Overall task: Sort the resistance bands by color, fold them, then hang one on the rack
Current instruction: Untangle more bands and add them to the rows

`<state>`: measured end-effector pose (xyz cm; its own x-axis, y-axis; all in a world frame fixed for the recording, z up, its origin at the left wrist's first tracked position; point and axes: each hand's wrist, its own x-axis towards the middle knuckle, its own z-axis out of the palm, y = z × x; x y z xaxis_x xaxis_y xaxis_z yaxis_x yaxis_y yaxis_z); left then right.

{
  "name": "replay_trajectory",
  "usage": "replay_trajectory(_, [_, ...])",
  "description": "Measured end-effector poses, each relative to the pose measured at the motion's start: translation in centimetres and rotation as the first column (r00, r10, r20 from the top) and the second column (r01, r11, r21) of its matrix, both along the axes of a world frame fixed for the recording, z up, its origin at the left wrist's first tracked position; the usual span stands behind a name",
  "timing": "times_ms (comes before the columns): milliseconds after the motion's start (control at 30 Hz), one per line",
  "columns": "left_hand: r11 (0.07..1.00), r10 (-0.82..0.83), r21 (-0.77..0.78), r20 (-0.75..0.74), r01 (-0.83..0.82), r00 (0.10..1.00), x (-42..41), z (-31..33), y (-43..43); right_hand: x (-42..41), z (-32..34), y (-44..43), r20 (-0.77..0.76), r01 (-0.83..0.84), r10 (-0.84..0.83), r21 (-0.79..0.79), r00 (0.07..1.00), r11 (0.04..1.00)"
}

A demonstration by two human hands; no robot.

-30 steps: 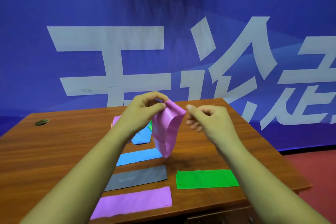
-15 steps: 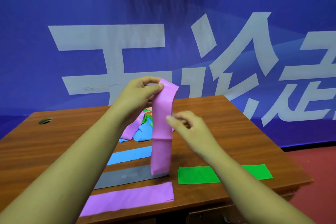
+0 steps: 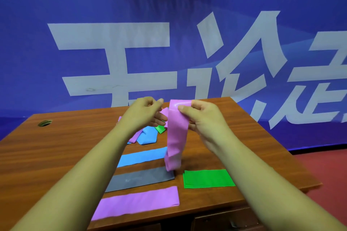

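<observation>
Nearest the person, below both wrists, a folded pink band (image 3: 137, 202) already lies flat by the table (image 3: 65, 146) edge. I'd say its match is the one now being folded. The right hand (image 3: 204, 116) pinches the top of the hanging pink band (image 3: 177, 137), thumb in front and fingers curled behind. The strip drops straight down until its doubled lower end brushes the grey band (image 3: 140, 179). The left hand (image 3: 144, 114) sits just beside it with fingers curled. Whether it touches the strip's edge I can't tell. The two hands are close but not joined.

To fold it well, I'd have the left hand catch the dangling end and bring it up to the pinch. The long edges should be squared before pressing the crease, as the lower end looks a little twisted. Then it can go down on its pink partner.

These bands look like thin, smooth latex, limp and slightly glossy, with a sheen at the top of the held one. The laid-out ones are flat rectangles. The grey one lies under the left forearm, the blue band (image 3: 142, 156) beyond it, and the shorter green band (image 3: 208, 178) under the right wrist. Such stuff clings to itself and slides about, so a firm pinch helps.

Beyond the hands a heap of loose bands (image 3: 148, 135) in pink, blue and green waits crumpled. The wood-grain tabletop has a round hole (image 3: 45, 123) far off to the left. A blue banner (image 3: 169, 24) with big pale characters hangs behind. I see no rack.
</observation>
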<state>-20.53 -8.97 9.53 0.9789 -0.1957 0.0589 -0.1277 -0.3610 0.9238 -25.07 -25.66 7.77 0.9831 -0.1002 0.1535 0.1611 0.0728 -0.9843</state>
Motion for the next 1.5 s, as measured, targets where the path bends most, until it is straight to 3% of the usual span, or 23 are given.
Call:
replay_trajectory(133, [0.971,-0.085,-0.209,0.138,0.113,0.987,-1.4,-0.1,-0.4,-0.2,1.9,-0.9,-0.053,-0.151,0.154,0.056,0.987,0.987])
replay_trajectory(267, [0.962,-0.091,-0.224,0.272,0.155,0.958,-1.9,-1.0,-0.8,-0.9,2.7,-2.1,-0.046,-0.250,0.251,0.035,0.967,0.968])
replay_trajectory(367, [0.933,-0.142,-0.283,0.282,0.224,0.949,-2.2,-1.5,-1.2,-0.9,2.2,-2.5,-0.054,-0.185,0.182,-0.046,0.982,0.982])
replay_trajectory(467, [0.958,-0.141,-0.192,0.333,0.213,0.932,-1.8,-1.9,-1.6,-0.9,1.8,-2.9,-0.049,-0.081,0.076,-0.112,0.996,0.990])
replay_trajectory(700, [0.984,-0.118,-0.074,0.401,0.161,0.909,-1.6,-2.1,-2.0,-1.5,1.7,-3.2,0.039,0.057,-0.054,-0.090,0.998,0.994])
replay_trajectory(800, [0.984,-0.098,-0.098,0.411,0.150,0.907,-1.6,-2.0,-2.1,-1.6,2.2,-3.4,0.124,0.065,-0.022,-0.353,0.992,0.934])
replay_trajectory(900, [0.988,-0.080,-0.088,0.414,0.128,0.907,-1.5,-2.0,-2.2,-1.5,2.5,-3.7,0.261,0.196,-0.042,-0.600,0.964,0.775])
replay_trajectory(1000, [0.989,-0.063,-0.095,0.420,0.113,0.905,-1.3,-2.1,-2.5,-1.4,3.0,-3.7,0.299,0.257,-0.071,-0.649,0.951,0.716])
replay_trajectory(1133, [0.992,-0.011,-0.103,0.465,0.067,0.885,-1.4,-2.0,-2.9,-1.1,3.5,-4.0,0.242,0.182,-0.041,-0.597,0.969,0.782])
replay_trajectory(1233, [0.977,-0.061,-0.157,0.449,0.146,0.891,-1.8,-1.7,-3.5,-1.1,4.0,-4.1,0.150,0.078,0.004,-0.540,0.989,0.838])
replay_trajectory(1333, [0.960,-0.094,-0.201,0.425,0.195,0.900,-1.8,-1.7,-4.1,-1.0,4.6,-4.3,0.110,0.035,0.046,-0.638,0.993,0.769])
replay_trajectory(1433, [0.889,-0.176,-0.386,0.206,0.245,0.963,-1.3,-2.8,-4.8,-0.3,5.4,-4.6,0.136,0.067,0.015,-0.578,0.991,0.813])
replay_trajectory(1500, [0.895,-0.261,-0.347,0.100,0.280,0.960,-0.7,-4.2,-5.3,0.3,5.7,-5.0,0.145,0.102,-0.036,-0.476,0.989,0.873])
